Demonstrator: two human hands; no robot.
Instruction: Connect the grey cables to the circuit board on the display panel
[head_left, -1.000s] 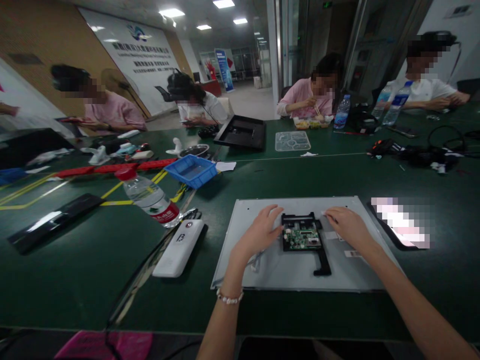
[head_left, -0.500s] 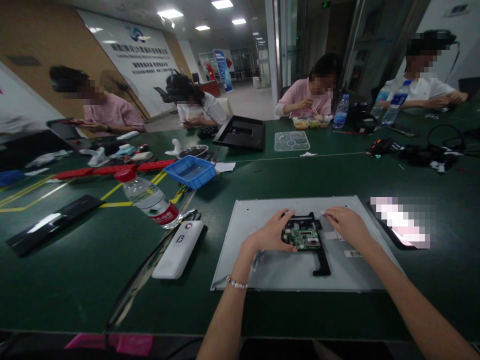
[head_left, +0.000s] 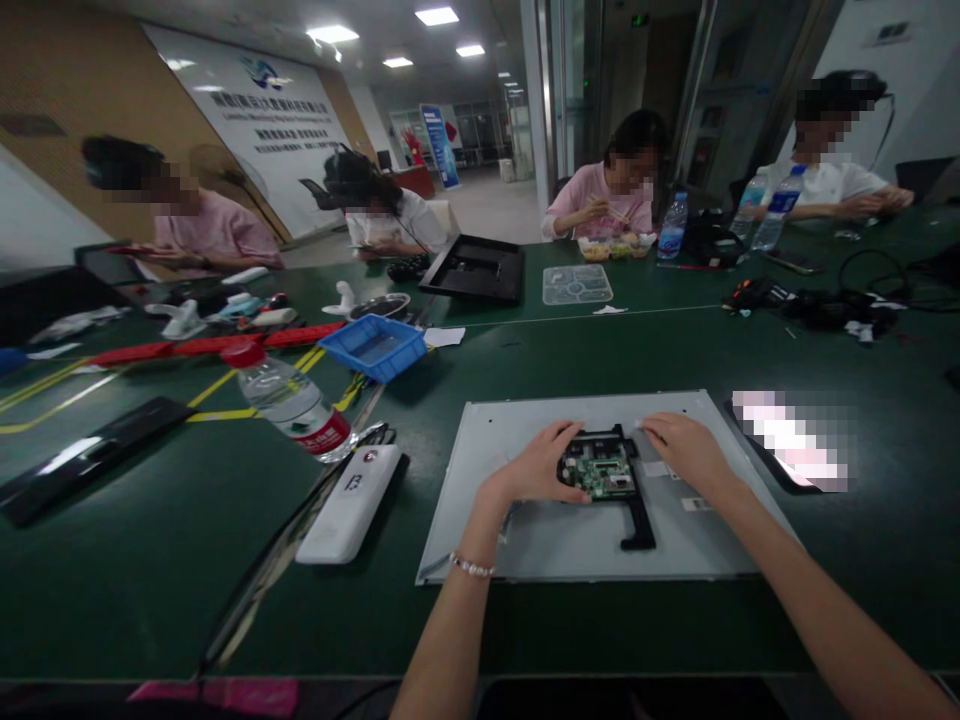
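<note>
A grey flat metal panel (head_left: 480, 480) lies on the green table. On it rests a black plastic bracket (head_left: 639, 520) carrying a green circuit board (head_left: 604, 477). My left hand (head_left: 536, 465) spans the left side of the bracket, fingers at its upper edge and thumb at its lower edge. Just right of the bracket, my right hand (head_left: 686, 450) is closed in a pinch on a small pale strip (head_left: 642, 426), whose kind I cannot make out. Below those fingers, a whitish label (head_left: 656, 469) lies against the panel.
Right of the panel lies a phone (head_left: 787, 445). To the left are a white power bank (head_left: 351, 505), a tilted water bottle (head_left: 289, 400), a blue tray (head_left: 375, 347) and a glossy black bar (head_left: 94, 455). A black casing (head_left: 476, 268) stands farther back. Several people sit across the table.
The view has shifted slightly, so most things sit a little farther left. Both hands keep nearly the same positions at the bracket and the pale strip.
</note>
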